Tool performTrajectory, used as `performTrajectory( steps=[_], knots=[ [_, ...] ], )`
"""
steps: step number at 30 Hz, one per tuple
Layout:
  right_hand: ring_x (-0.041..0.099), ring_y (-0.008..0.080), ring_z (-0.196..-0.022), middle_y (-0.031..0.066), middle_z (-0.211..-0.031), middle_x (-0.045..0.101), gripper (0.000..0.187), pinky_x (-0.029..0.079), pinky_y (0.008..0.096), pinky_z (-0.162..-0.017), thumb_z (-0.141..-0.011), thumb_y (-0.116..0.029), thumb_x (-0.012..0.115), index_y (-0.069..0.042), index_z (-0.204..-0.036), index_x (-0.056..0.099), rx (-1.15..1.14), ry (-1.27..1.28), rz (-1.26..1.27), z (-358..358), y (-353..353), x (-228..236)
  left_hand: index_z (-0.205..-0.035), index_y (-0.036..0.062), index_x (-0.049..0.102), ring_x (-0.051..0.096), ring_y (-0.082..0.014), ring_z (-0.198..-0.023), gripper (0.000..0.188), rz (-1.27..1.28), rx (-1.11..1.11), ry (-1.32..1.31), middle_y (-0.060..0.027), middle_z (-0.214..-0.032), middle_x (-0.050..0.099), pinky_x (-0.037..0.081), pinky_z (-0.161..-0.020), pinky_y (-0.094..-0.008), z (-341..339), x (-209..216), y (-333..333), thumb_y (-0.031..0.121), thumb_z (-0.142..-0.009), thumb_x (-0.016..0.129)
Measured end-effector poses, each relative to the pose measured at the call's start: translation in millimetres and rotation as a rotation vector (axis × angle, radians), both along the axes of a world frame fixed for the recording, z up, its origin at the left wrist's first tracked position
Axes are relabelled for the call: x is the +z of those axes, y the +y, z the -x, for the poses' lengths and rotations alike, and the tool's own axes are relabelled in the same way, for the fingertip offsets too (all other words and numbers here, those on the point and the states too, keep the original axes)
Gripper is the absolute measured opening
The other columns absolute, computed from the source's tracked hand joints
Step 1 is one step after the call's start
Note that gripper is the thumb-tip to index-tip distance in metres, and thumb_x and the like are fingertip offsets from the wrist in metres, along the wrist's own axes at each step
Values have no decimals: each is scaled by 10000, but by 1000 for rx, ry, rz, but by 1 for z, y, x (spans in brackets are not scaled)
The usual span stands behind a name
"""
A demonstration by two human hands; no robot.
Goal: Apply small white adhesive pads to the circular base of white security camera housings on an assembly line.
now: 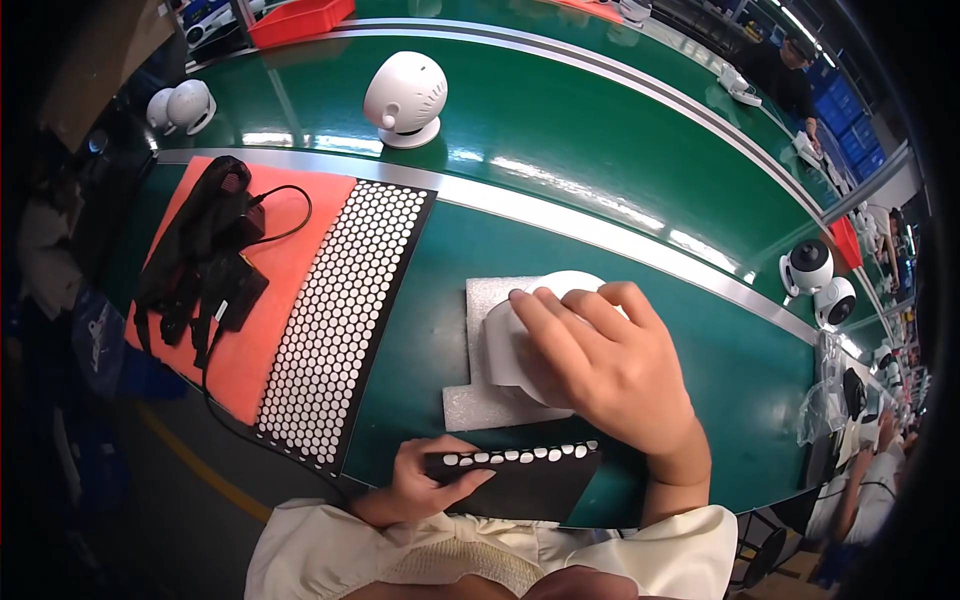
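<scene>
My right hand (pixel 600 365) lies over a round white plastic device (pixel 510 345), fingers wrapped on its top. The device rests on a white foam pad (pixel 480 300) on the green table. My left hand (pixel 420 485) grips the left end of a black tray (pixel 530 480) with a row of white round pads along its upper edge, held near my body at the table's front edge.
A black perforated sheet (pixel 345 310) lies on an orange mat (pixel 265 310) at left, beside a black strap device with cable (pixel 205 260). White round devices stand on the green conveyor (pixel 600 130): one (pixel 405 100) ahead, two (pixel 180 105) at far left, two (pixel 820 280) at right. Red bin (pixel 300 18) behind. Other people work at right.
</scene>
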State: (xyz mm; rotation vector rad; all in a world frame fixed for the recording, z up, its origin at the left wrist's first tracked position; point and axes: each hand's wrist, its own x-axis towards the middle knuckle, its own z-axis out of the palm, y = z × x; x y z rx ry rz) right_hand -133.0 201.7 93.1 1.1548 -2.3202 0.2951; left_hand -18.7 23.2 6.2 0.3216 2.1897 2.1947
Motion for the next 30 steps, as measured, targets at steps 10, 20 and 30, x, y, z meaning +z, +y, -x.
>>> performTrajectory(
  steps=[10, 20, 30],
  knots=[
    [547, 179, -723, 84, -811, 587, 39, 432, 268, -652, -777, -10, 522, 18, -799, 540, 30, -735, 604, 28, 55, -2, -761, -13, 577, 524, -50, -537, 168, 36, 36, 5, -50, -619, 591, 417, -490, -187, 1, -6, 1, 39, -662, 703],
    [535, 243, -630, 126, -734, 559, 46, 432, 299, -585, -759, -2, 532, 32, -787, 549, -42, -776, 507, 28, 45, -10, -759, -15, 578, 567, -78, -557, 185, 35, 94, -2, -72, -640, 608, 442, -517, -193, 0, -15, 3, 50, -649, 712],
    [579, 257, -649, 112, -791, 580, 201, 482, 295, -566, -663, 23, 607, 5, -857, 560, -184, -465, 218, 5, 33, -9, -761, -19, 577, 581, -93, -560, 202, 89, 66, -16, -78, -645, 613, 450, -527, -198, 5, -12, 3, 60, -640, 718]
  ],
)
